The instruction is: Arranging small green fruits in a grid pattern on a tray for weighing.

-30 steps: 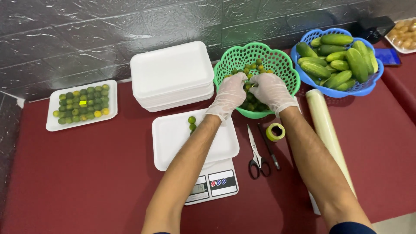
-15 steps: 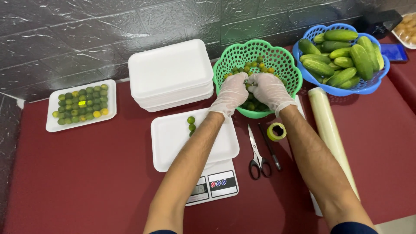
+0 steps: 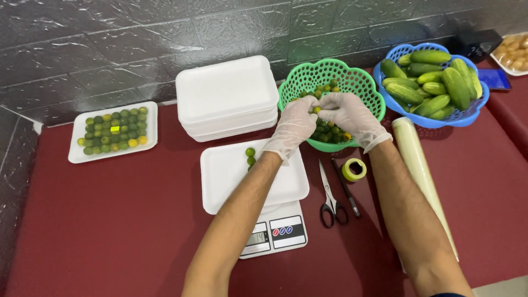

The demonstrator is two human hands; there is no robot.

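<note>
Both my hands wear thin clear gloves and meet over a green basket full of small limes. My left hand and my right hand pinch a small yellow-green lime between their fingertips, just above the pile. In front of the basket a white foam tray rests on a digital scale. Two green limes lie at the tray's far edge, beside my left wrist.
A stack of white foam trays stands left of the basket. A wrapped tray of limes lies far left. A blue basket of cucumbers stands at the right. Scissors, a pen, a tape roll and a cling-film roll lie on the red table.
Both hands have lifted slightly from deep in the lime pile and now hold one lime between the fingertips. The view has shifted a little.
</note>
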